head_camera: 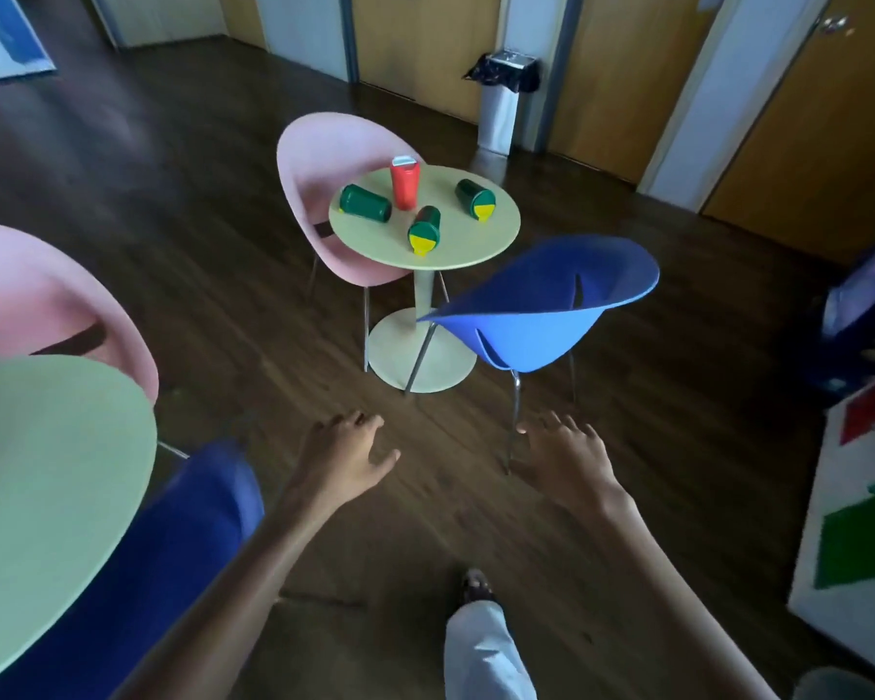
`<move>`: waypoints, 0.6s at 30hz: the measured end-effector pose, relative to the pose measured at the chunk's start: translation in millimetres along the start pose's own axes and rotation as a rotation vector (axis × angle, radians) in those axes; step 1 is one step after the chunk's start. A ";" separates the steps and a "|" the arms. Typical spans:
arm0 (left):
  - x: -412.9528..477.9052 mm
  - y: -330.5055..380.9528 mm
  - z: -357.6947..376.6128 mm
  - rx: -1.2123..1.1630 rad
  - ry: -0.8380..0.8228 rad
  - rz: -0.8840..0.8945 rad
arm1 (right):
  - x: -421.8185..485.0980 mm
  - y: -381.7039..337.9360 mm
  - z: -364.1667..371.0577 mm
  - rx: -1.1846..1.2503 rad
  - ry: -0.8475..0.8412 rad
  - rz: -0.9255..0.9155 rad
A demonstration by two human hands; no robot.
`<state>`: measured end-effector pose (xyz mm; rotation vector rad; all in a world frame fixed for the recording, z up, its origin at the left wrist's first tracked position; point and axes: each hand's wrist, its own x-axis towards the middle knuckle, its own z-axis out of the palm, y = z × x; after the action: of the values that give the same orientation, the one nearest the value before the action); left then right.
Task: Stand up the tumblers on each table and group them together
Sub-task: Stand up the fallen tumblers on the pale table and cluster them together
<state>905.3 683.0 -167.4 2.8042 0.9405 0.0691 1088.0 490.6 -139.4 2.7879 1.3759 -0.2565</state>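
A small round yellow table (481, 245) stands ahead across the floor. On it a red tumbler (404, 184) stands upright near the far edge. Three green tumblers lie on their sides: one at the left (365, 204), one in the middle (425, 228) with its yellow lid toward me, one at the right (475, 198). My left hand (342, 452) and right hand (564, 454) reach forward over the floor, fingers relaxed and holding nothing, well short of that table.
A pink chair (319, 194) sits behind the yellow table and a blue chair (541, 315) in front at the right. At my left are a green round table (46, 472), another pink chair (46, 295) and a blue seat (173, 548). A bin (498, 103) stands by the far wall.
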 end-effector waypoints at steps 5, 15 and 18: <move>79.6 -0.1 -11.5 0.050 -0.020 -0.134 | 109.6 16.6 -20.8 -0.034 0.015 -0.156; 213.7 -57.6 -24.5 -0.008 0.035 -0.287 | 307.6 -6.4 -42.5 0.077 -0.022 -0.231; 267.4 -90.0 -17.3 -0.055 0.010 -0.313 | 366.2 -25.8 -46.3 0.086 -0.051 -0.256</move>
<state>1063.7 917.1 -171.0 2.5740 1.3437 0.0643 1292.7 798.6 -149.7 2.6445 1.7480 -0.3979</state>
